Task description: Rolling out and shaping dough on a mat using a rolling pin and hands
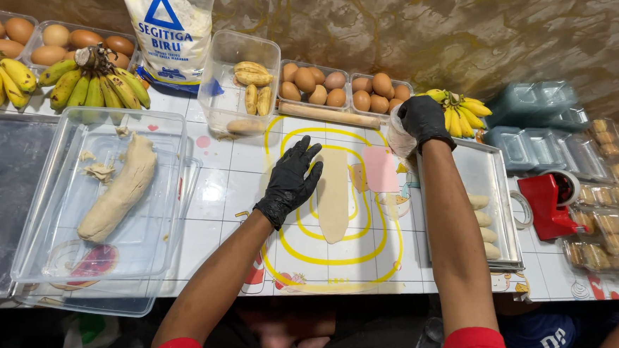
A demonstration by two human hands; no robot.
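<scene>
the black-gloved left hand (290,182) lies flat and spread beside the pale flattened oval of dough (333,195) on the patterned counter (232,170). the right hand (423,119) grips a small clear plastic cup (399,135). i judge the thin dough could stick or tear if lifted carelessly.

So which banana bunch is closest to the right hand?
The small yellow bunch just beyond the right hand, right of the egg trays. The other two bunches, one yellow and one partly green, lie at the far left.
</scene>
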